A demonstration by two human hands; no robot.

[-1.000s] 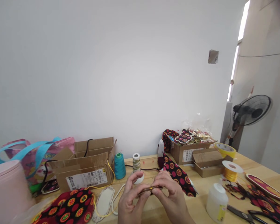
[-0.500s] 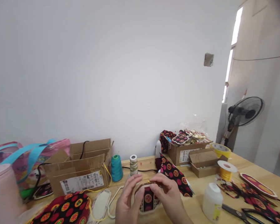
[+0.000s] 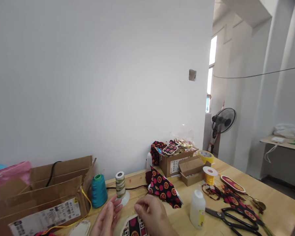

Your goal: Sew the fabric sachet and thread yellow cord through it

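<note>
A rounded fabric-covered ornament, black with red and orange medallions and a pale fretwork border, shows at the bottom edge, its lower part cut off. My right hand is closed at its upper right side, thumb and fingers bent together over the edge. Whether a small thread is also in those fingers is too fine to make out. My left hand is just left of the ornament, fingers stretched out and apart from it. Behind the hands lies a matching patterned cloth, and a patterned thread spool stands beyond the left fingertips.
Left are an open cardboard box and a teal thread cone. Right of my hands stand a white glue bottle and black scissors. Farther back are a filled carton, a small box and a yellow thread spool.
The view has swung to the right. My left hand has come off the ornament and its fingers have straightened. The ornament sits lower in view, my right hand still at its edge.
</note>
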